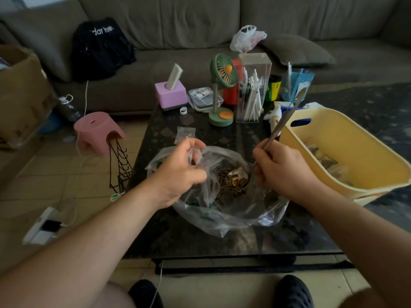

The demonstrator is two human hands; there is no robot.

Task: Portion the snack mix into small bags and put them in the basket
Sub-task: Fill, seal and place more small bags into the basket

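The right hand (pixel 281 168) grips a long metal spoon (pixel 285 121), fingers curled tight around the lower part of the handle. The spoon's long axis runs diagonal: handle end points up and away to the right, towards the back of the table, and the bowl end (pixel 235 173) goes down-left into the snack mix (pixel 231 181), approx. in the middle of the pile. The mix looks like striped seeds w/ some orange pieces; it lies inside a big clear plastic bag (pixel 224 216), open at the top, on the dark table (pixel 169 236) just in front of the person.

The left hand (pixel 178 170) is at the left rim of the big bag; fingers curled and pinching a small clear bag (pixel 196 157), which is crumpled, so its mouth direction I cannot tell.

A yellow basket (pixel 364 152) stands at the right side of the table, near the right hand; filled small bags (pixel 327 161) lie on its bottom. One more empty small bag (pixel 185 133) lies flat on the table behind the left hand.

Writing: a black bag (pixel 100 47) on the sofa (pixel 200 21) shows white letters, partly readable, approx. "dar h..en". Green print on the big bag is too blurred to read.
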